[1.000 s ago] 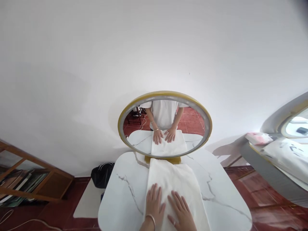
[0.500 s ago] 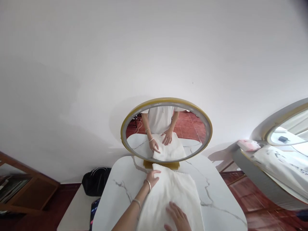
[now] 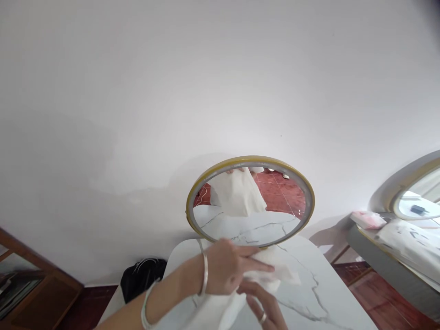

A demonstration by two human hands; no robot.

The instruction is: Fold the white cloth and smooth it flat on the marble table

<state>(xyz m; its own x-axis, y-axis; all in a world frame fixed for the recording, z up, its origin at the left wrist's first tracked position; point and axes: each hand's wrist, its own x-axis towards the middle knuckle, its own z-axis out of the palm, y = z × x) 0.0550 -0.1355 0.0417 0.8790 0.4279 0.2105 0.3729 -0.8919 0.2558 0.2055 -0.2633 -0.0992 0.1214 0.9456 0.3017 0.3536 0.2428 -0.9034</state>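
A white cloth [image 3: 227, 308] is lifted off the marbled white table [image 3: 305, 293], partly hidden behind my hands and smeared by motion. My left hand [image 3: 225, 268], with two bracelets on its wrist and forearm, grips the cloth's upper part; its index and middle fingers reach out to the right. Close by on the right, my right hand [image 3: 266, 305], wearing a ring, has its bent fingers on the cloth. In the round gold-rimmed mirror [image 3: 247, 231], the cloth's reflection hangs down with fingertips along its top edge.
At the far right stands a side table [image 3: 381, 266] bearing a pink-and-white packet [image 3: 368, 220], a printed white bag [image 3: 409, 238] and another round mirror [image 3: 395, 201]. A black bag [image 3: 140, 277] sits at the left. Wooden shelving [image 3: 51, 293] is at the lower left.
The cloth lay spread on the table under both hands; now it is raised and bunched between them. My left hand moved right, close to the right one. The view shifted slightly.
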